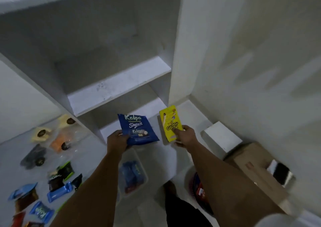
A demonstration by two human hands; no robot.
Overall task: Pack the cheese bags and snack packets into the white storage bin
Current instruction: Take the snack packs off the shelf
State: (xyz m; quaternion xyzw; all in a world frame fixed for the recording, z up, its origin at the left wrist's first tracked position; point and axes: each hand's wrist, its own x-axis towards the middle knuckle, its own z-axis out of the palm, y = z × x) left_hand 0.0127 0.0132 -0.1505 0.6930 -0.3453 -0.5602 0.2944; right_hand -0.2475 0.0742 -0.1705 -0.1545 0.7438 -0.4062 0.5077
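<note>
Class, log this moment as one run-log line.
left hand: holds blue Kalpa bag | right hand: holds yellow packet | bin: below, holds blue packets

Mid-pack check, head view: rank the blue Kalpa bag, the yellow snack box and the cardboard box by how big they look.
1. cardboard box, largest, though it sits nearer the camera and is blurred.
2. blue Kalpa bag, held by the left hand.
3. yellow snack box, held by the right hand; narrower, though about as long as the bag.

glossy blue foil snack bag, glossy yellow packet, matt white shelf, brown cardboard box
</note>
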